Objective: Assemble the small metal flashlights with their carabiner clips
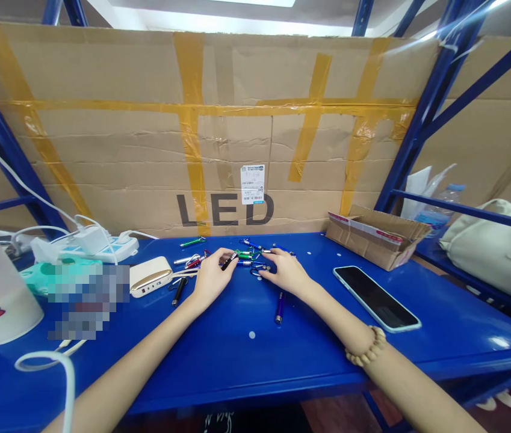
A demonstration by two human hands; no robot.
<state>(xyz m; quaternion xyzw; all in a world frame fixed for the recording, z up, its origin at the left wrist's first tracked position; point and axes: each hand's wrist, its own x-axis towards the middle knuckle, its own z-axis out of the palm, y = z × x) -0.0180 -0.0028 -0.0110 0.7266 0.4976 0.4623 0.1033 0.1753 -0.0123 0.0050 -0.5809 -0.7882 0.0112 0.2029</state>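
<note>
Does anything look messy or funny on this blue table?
Yes. The small keychain flashlights lie in a jumbled pile between the left hand and right hand, not lined up, and a purple one lies apart from the pile. They look spilled.

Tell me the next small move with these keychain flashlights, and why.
Probably draw the black flashlight in the left hand straight away from the pile, because its tip sits close to the others, whose clips look crossed. The right hand has its fingers against the pile and could steady it.
</note>
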